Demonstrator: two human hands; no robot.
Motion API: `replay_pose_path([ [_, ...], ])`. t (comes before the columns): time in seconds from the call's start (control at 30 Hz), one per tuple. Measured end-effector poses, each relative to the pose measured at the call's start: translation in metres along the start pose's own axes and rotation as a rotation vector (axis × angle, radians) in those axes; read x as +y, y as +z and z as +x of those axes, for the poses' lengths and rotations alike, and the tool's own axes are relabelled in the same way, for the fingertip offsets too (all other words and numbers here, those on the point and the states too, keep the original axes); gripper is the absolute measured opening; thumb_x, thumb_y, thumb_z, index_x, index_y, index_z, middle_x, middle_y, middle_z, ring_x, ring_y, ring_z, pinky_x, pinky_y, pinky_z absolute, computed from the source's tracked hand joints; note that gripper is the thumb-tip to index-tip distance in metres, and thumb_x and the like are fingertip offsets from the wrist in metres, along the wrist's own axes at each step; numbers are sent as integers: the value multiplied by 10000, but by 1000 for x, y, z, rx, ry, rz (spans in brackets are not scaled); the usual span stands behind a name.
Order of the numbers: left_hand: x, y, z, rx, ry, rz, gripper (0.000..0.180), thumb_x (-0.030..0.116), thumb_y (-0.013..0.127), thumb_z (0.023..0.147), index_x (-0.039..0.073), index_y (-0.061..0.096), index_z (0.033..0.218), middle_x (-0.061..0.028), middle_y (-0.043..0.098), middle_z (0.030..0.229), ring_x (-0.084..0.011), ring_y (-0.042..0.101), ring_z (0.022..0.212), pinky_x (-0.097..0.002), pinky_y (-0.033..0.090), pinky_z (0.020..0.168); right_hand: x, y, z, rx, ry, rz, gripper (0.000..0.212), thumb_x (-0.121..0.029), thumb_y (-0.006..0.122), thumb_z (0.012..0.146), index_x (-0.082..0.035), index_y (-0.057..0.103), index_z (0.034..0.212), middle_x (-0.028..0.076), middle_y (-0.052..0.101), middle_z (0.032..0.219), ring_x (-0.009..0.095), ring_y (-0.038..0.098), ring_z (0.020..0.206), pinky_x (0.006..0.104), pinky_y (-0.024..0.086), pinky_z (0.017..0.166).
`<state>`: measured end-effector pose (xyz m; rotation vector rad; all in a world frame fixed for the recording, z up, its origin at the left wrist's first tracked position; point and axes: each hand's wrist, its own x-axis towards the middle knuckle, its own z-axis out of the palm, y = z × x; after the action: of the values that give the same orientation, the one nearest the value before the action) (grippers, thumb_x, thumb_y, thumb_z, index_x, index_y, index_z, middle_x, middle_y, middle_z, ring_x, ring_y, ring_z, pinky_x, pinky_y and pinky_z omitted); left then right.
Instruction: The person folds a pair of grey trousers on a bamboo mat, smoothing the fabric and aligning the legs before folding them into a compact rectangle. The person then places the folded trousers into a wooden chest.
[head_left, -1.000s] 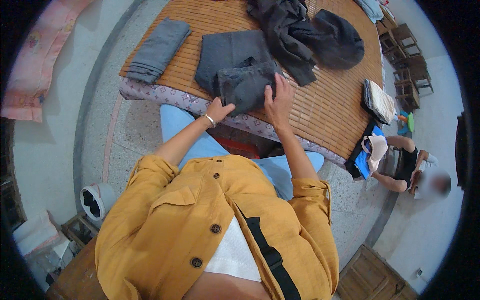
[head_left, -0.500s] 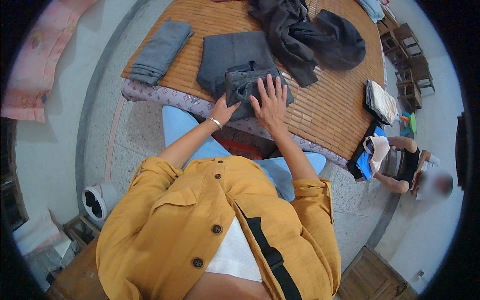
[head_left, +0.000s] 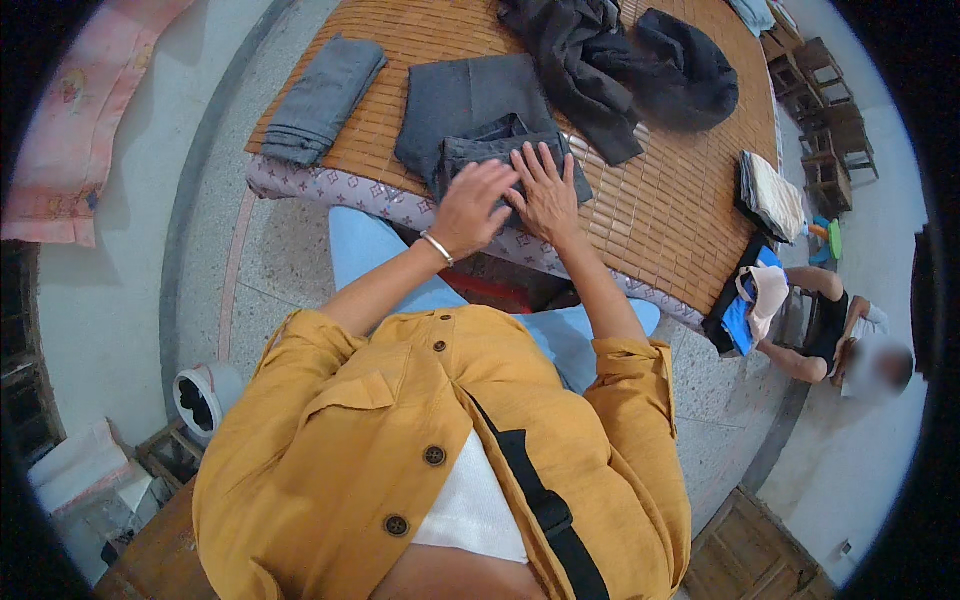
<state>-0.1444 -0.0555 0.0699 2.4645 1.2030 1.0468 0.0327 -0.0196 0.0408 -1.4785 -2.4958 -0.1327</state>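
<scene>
Dark grey trousers (head_left: 470, 88) lie partly folded on the bamboo mat in front of me, with the waist end (head_left: 468, 150) turned over toward the near edge. My right hand (head_left: 546, 200) rests flat on this folded part, its fingers stretched out. Beside it, my left hand (head_left: 472, 210), wearing a silver bracelet, is over the near left part of the trousers. Its fingers are extended and slightly blurred, and nothing shows in its grasp. Whether the left palm touches the cloth is hard to see.
The bamboo mat (head_left: 690, 215) covers a bed. A folded grey garment (head_left: 325, 100) lies left, a heap of dark clothes (head_left: 590, 85) beyond. Folded clothes (head_left: 772, 198) and a beige bra (head_left: 766, 298) lie at the right edge. A person (head_left: 860, 345) sits nearby; wooden chairs (head_left: 838, 140) stand behind.
My left hand has let go of the trousers' left edge and moved right over the fold, close to my right hand. My right hand stays flat on the cloth.
</scene>
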Motion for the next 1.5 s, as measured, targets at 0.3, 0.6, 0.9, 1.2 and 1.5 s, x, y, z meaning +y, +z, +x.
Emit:
replay_pose_path([
  [0.3,-36,3,-10,-536,-40,268,1135,481,783,487,113,193,1384,-181,179,1424,-345,156,1322,-490,139,1065,46,-31,-6,-276,-286,56,881,-498,637,660,-165,246,1376,104,217,1436,263,200,1327,477,149,1066],
  [0.6,-61,-15,-17,-620,27,470,1089,299,798,473,167,213,1381,-67,182,1445,-315,170,1322,-513,154,1052,61,4,-8,-96,-371,-345,774,-260,647,709,-141,253,1363,150,260,1405,283,254,1304,466,246,1022],
  [0.9,-61,-39,-34,-618,125,167,868,187,741,500,102,382,1285,-73,359,1359,-283,243,1308,-515,127,1069,27,-67,-30,-470,-178,197,578,-81,593,708,-82,406,1255,187,410,1288,323,381,1211,420,389,918],
  [1.2,-65,-40,-24,-233,-616,-566,418,360,628,790,-39,585,907,-148,628,786,-257,614,828,-310,467,750,64,-102,0,-306,188,983,487,-37,559,660,-39,536,1146,173,613,1003,260,591,860,329,462,764],
  [1.5,-140,4,50,-158,-953,-815,474,368,744,686,36,597,990,-60,630,885,-165,592,763,-311,490,698,105,18,35,-43,868,1379,483,-370,601,825,6,545,1125,62,568,1057,132,499,949,255,380,838],
])
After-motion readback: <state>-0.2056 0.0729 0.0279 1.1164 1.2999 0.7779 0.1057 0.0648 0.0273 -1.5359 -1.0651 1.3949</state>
